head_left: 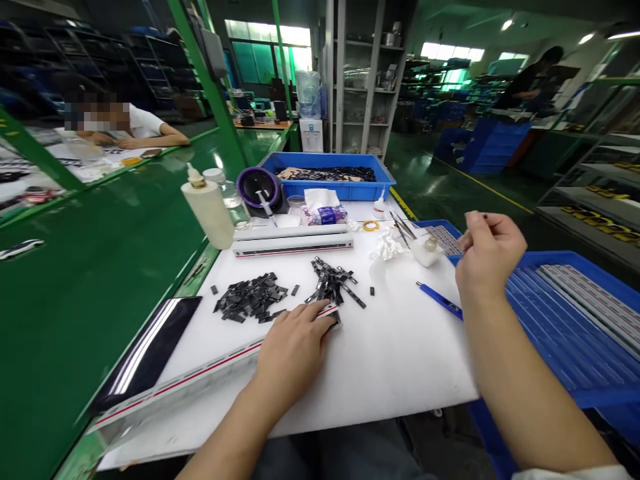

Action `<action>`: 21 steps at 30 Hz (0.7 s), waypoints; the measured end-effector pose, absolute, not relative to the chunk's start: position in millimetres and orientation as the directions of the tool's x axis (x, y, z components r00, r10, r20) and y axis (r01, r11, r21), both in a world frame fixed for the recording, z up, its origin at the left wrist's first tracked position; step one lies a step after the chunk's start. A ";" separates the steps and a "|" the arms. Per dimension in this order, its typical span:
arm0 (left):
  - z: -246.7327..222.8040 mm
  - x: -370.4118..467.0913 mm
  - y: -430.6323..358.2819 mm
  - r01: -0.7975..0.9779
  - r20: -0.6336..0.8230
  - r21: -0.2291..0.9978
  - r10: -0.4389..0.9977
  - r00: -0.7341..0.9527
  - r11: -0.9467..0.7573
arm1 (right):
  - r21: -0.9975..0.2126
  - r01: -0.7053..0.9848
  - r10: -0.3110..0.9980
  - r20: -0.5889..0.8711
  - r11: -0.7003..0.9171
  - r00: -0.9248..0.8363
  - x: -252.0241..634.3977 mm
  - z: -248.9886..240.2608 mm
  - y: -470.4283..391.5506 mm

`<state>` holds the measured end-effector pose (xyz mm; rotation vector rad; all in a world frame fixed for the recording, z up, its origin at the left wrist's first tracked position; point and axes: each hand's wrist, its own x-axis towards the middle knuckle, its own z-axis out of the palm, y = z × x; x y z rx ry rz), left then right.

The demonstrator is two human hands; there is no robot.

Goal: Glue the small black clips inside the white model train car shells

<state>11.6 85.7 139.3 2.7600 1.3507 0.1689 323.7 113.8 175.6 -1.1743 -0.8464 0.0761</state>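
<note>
L hand (293, 343) grips red-striped bar (220, 371) end nr blk pcs (330, 285); R hand (493, 257) raised, grip pinched, can't tell on what.

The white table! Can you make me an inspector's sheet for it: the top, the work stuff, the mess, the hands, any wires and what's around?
Surface: white table top, flat, with things spread on it.
Job's things: a long strip with a red line; two heaps of small black pieces, a few lying loose.
Clutter: blue pen-like tool, yellow ring, syringe, crumpled white paper.
Left grip: left hand over the strip's end; how tightly, I can't tell.
Right grip: right hand raised, fingertips pinched, seemingly on a tiny dark bit.
Cables: nothing seen.
Surroundings: blue bin at the far edge, water dispenser beyond, another person at a neighbouring bench.
</note>
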 end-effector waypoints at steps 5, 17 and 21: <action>143.2 13.7 85.0 0.786 0.065 0.147 0.798 0.599 -0.601 | -0.889 -0.005 0.863 0.442 0.457 0.244 233.9 151.1 90.5; 143.0 13.8 83.6 0.781 0.073 0.142 0.793 0.605 -0.608 | -0.850 0.240 0.879 0.476 0.469 -0.031 206.0 140.4 78.3; 142.9 14.2 83.7 0.781 0.079 0.133 0.792 0.605 -0.610 | -0.848 0.252 0.882 0.469 0.467 -0.055 204.6 140.8 79.4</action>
